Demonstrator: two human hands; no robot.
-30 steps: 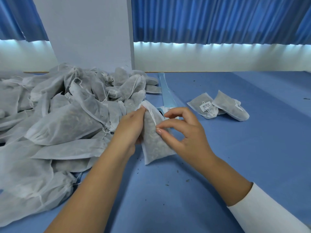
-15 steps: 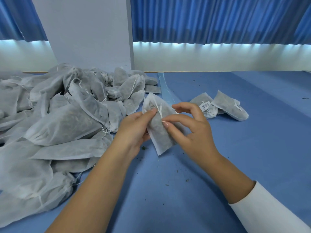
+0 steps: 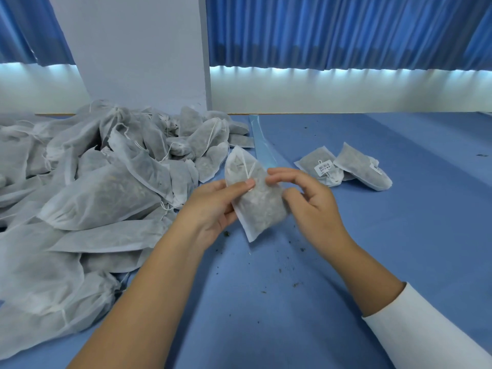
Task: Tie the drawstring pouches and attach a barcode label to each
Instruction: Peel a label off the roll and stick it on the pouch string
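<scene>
Holding of one filled drawstring pouch [image 3: 255, 198] is being carried out just above the blue table [image 3: 372, 262], near the middle of its width and just right of the heap of untied pouches [image 3: 93, 195] that is occupying the left side.

Risks are being judged as follows. The white drawstring [image 3: 246, 169] is being pinned only at one point, so a slip of the thumb could be letting the cord slacken and the mouth reopen. Loose dark crumbs [image 3: 295, 284] are already lying on the cloth, and further spillage is being made likely if the pouch is tipped mouth-down before the knot is drawn tight. The thin fabric could be torn by an abrupt pull on the cord.

The left hand [image 3: 213, 206] is being kept palm-up beneath the pouch's left edge, fingers curled closed around it and the thumb pressed on the cord. The right hand [image 3: 306, 198] is being held palm-down at the right edge, fingers half curled and touching the fabric; whether cord is being pinched there cannot be told.

Two finished pouches [image 3: 346, 169] are lying well apart toward the far right, one bearing a barcode label [image 3: 322, 167]. A pale blue strip [image 3: 262, 145] is lying between them and the heap.
</scene>
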